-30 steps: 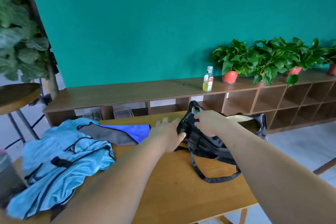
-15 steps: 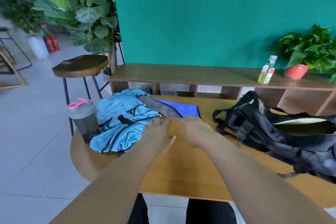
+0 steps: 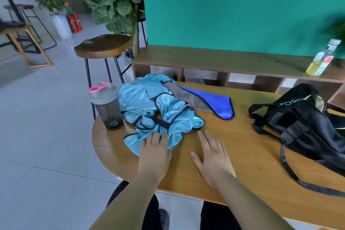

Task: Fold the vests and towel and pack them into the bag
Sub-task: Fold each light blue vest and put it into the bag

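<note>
At the left edge of the desk (image 3: 242,164) stands a shaker bottle (image 3: 106,106) with a pink lid, touching or just beside the vests (image 3: 158,110). We see the vests as one crumpled pale blue heap with dark binding. It runs from the far edge toward the near-left edge, and its loose hem lies closest to us. We cannot pick a clear long axis out of the heap, nor tell one vest from the other.

Our left grip (image 3: 155,149) lies on that near hem, fingers straight and close together, flat on the cloth and pinching nothing. Our right grip (image 3: 212,157) rests palm-down on bare wood just to the right of the heap, fingers spread, apart from the fabric and holding nothing.

Beyond the right grip, toward the far edge, the towel (image 3: 211,104) lies flat, blue with a grey fold. Its long axis slants from the heap down to the right, and one end is tucked under the vests. The bag (image 3: 306,123) sits at the right edge, black, its mouth gaping, well apart from both grips.

We judge that no folding has begun. The coming move turns on this: the heap lies ahead and to the left, so the left grip is already on it, while the right must cross leftward to catch the hem.
</note>
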A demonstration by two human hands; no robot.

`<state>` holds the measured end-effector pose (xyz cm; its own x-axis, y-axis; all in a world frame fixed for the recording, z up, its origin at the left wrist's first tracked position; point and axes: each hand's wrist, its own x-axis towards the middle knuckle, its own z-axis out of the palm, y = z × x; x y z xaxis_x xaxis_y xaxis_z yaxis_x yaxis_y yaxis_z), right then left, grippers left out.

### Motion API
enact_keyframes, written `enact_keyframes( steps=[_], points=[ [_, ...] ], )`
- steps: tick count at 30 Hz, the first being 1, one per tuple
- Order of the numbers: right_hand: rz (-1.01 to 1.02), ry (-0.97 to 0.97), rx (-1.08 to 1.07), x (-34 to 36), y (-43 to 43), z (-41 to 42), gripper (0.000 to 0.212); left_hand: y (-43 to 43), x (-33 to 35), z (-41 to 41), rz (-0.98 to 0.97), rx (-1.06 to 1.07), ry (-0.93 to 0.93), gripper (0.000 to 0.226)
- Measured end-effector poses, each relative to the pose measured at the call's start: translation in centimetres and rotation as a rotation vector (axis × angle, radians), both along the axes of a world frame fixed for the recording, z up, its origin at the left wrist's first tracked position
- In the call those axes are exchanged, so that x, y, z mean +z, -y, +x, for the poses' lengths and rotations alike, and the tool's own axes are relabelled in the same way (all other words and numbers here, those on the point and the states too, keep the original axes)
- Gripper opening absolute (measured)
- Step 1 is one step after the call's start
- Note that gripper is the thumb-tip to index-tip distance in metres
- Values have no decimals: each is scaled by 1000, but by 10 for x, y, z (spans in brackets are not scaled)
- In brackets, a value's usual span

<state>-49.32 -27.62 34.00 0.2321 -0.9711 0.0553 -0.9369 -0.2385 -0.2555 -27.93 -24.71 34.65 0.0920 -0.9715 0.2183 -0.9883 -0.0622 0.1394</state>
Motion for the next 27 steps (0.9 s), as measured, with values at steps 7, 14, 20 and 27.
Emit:
enact_keyframes(
  steps=[7,14,20,27],
  points=[
    [-138,-2,59,-2,-4,-6,71,9,-12,-38,-165,-436,-139,56],
    [-199,292,-65,-7,-3,-12,37,6,-7,-36,-96,-175,-158,60],
    [-193,523,-286,-4,-3,-23,38,9,-12,-28,-204,-7,-222,36],
    [-324,954,-635,5,-2,-32,22,8,-8,-16,-283,267,-614,32]
  ],
)
